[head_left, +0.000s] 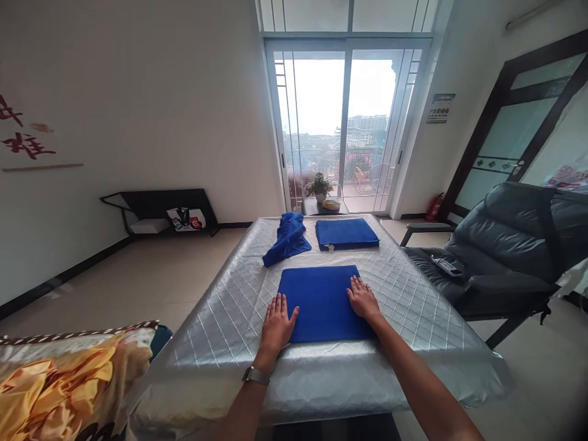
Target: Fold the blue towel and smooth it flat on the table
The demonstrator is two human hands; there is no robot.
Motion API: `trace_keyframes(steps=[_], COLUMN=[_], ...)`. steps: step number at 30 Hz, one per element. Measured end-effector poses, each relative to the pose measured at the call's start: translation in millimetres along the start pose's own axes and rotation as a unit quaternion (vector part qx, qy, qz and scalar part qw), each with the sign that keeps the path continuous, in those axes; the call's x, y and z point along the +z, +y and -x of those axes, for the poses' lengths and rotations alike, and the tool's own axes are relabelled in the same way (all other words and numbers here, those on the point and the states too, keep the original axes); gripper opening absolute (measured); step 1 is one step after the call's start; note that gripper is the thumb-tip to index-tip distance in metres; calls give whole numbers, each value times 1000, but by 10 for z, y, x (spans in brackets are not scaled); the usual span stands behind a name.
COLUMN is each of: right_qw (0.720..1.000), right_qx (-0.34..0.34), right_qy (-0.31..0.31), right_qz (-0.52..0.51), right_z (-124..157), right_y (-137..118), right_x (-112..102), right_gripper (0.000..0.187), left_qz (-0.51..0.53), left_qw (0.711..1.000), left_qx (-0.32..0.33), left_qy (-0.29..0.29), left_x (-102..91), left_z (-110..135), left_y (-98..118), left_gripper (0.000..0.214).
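Note:
A blue cloth (321,306), folded into a flat, near-square shape, lies on the silver quilted table cover (220,318) close to the front edge. My left hand (277,323) rests flat on its left edge, fingers stretched forward and thumb apart. On the right edge of the same cloth lies my right hand (362,297), also flat with fingers extended. Neither hand grips anything. Behind it to the right sits a neat stack of folded blue cloth (347,233) with a small white tag. A crumpled blue cloth (289,237) is at the back left.
A dark recliner (509,245) stands right of the table, with a grey device (446,266) on its seat. Yellow fabric (59,386) is heaped at the lower left. Beyond the table, a potted plant (320,185) stands before sliding glass doors (348,122).

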State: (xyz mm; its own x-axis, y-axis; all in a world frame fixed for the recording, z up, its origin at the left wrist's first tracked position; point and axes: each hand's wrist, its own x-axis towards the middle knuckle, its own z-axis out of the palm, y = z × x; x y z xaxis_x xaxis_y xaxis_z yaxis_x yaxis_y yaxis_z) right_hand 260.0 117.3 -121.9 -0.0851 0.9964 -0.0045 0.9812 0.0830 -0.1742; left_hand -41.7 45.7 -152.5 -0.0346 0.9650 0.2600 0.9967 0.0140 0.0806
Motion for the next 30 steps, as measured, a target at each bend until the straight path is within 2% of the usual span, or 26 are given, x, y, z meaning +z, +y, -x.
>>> trace_keyframes(steps=[4, 7, 10, 14, 16, 18, 20, 22, 30], right_qw=[1000, 1000, 1000, 1000, 999, 999, 999, 1000, 1000], right_qx=[1, 1, -2, -15, -34, -45, -37, -21, 0], right_qy=[12, 17, 18, 17, 14, 13, 16, 19, 17], right_qz=[-11, -20, -23, -9, 1, 7, 5, -2, -16], right_z=[11, 7, 6, 29, 42, 45, 36, 22, 4], right_y=[-5, -15, -15, 30, 63, 82, 75, 49, -1], right_x=[2, 12, 13, 16, 24, 31, 32, 26, 7], right_gripper=[65, 64, 64, 62, 60, 60, 59, 60, 62], left_qz=[-9, 11, 59, 113, 123, 125, 123, 116, 31], left_qw=[999, 1000, 996, 966, 957, 958, 964, 972, 998], left_qx=[-32, -25, 73, 230, 260, 253, 231, 199, 22], left_qy=[-16, -2, 5, -28, -40, -46, -47, -45, -46], left_x=[-15, -90, -178, -193, -138, -58, 20, 70, 22], left_z=[-54, -167, -321, -514, -579, -621, -646, -665, -759], left_y=[-3, 215, 726, 1562, 1846, 1963, 1912, 1725, 490], left_gripper=[85, 84, 76, 66, 64, 63, 64, 67, 79])
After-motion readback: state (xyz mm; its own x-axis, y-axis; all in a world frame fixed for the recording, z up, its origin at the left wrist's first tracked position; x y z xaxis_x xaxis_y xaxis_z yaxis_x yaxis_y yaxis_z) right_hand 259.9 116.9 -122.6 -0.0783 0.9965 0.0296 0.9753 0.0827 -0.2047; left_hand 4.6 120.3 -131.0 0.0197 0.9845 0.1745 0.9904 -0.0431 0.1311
